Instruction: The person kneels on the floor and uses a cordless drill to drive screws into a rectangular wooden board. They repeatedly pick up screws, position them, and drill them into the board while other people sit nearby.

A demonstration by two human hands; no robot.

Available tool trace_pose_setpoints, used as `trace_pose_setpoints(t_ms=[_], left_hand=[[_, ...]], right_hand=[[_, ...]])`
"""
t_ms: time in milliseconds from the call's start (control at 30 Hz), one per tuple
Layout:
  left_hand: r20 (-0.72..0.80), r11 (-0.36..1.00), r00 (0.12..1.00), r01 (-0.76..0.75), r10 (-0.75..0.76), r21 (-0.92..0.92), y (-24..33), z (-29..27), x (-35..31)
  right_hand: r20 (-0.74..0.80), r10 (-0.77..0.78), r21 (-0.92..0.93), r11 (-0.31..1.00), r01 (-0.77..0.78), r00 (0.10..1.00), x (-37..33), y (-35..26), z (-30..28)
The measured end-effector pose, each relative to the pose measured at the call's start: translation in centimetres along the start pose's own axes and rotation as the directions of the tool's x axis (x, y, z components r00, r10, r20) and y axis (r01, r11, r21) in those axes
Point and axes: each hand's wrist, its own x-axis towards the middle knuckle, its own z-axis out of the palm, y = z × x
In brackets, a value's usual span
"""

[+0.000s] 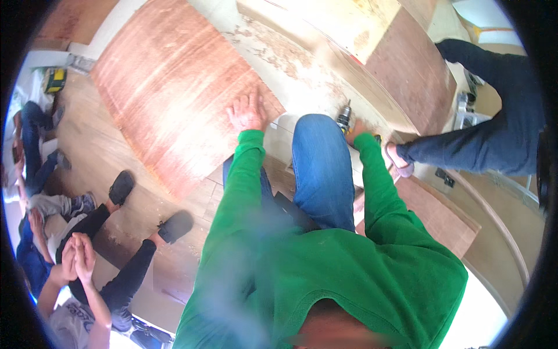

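Note:
My left hand (247, 112) lies flat, fingers spread, on the near right corner of a large reddish plywood sheet (174, 75). Beyond my raised right knee, my right hand (357, 130) is closed around the handle of a cordless drill (343, 119). The drill is yellow and black, and its chuck and bit point away from me. My fingers partly cover its grip. Both my arms are in green sleeves.
A long wooden box-like piece (401, 75) stands beyond the drill. Wood shavings (290, 52) litter the pale floor strip. At right, a person's dark-trousered leg (471, 145) reaches close to my right hand. Several seated people are at left, near a yellow-black case (54, 80).

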Motion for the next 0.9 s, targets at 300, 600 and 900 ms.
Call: trace_pose_setpoints(t_ms=[300,600,900], left_hand=[[0.218,0.981,0.964,0.176,-0.154,-0.084,0.8,-0.9,0.2],[0.232,0.928,0.931,0.327,-0.283,-0.179,-0.4,1.6,0.7],[0.779,-0.388,0.599,0.683,-0.188,-0.619,-0.4,-6.4,-5.1]], right_hand=[[-0.033,0.066,0.157,0.986,-0.060,0.997,2.2,2.7,8.3],[-0.239,0.027,0.825,0.533,0.188,0.971,-14.4,7.4,-3.7],[-0.407,0.168,0.910,-0.008,0.415,0.898,-31.3,9.6,-10.2]])
